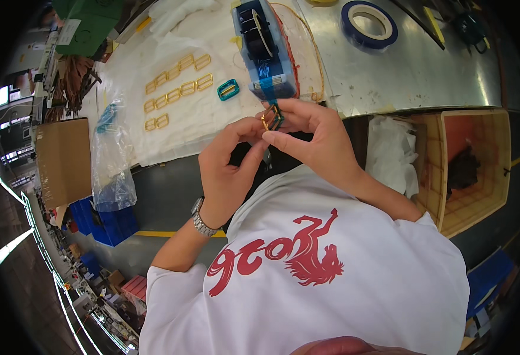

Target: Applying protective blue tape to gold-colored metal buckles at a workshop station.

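Between my two hands, just in front of the tape dispenser, is a gold rectangular buckle with teal-blue film on its right side. My left hand pinches the buckle's left side between thumb and fingers. From the right, my right hand grips its other side, with the thumb along the lower edge. The blue tape dispenser holds a dark roll, and a strip of blue tape runs over its front toward my fingers. A buckle wrapped in teal film lies left of the dispenser.
Several bare gold buckles lie in rows on the white-covered table. A blue tape roll rests on the metal surface at the back right. Below right stands a yellowish crate; at left are a clear plastic bag and a cardboard box.
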